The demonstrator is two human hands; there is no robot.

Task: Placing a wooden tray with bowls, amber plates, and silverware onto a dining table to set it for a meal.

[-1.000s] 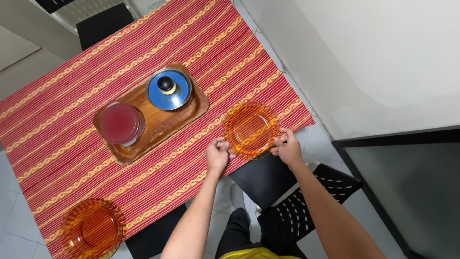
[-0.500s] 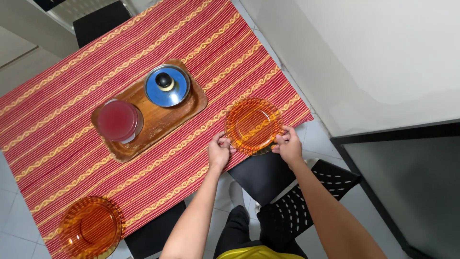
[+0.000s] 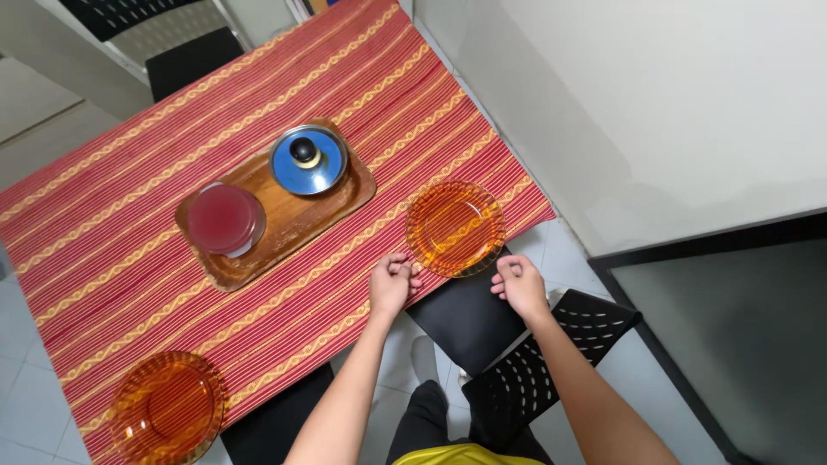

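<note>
An orange glass plate [image 3: 455, 227] lies on the red and yellow striped tablecloth [image 3: 129, 267] near the table's right front corner. My left hand [image 3: 393, 282] hovers just left of the plate at the table's edge, fingers loosely curled, holding nothing. My right hand [image 3: 520, 286] is off the plate, just below its right rim and over the black chair seat [image 3: 461, 317], fingers curled and empty.
A wooden tray [image 3: 284, 215] in the table's middle carries a blue-lidded pot [image 3: 308, 160] and a container of red liquid [image 3: 226, 219]. A second orange glass plate [image 3: 168, 406] sits at the left front corner. A black chair [image 3: 551, 362] stands below me; a white wall runs on the right.
Both hands let go of the orange plate and drew back toward me. The plate now rests on the tablecloth.
</note>
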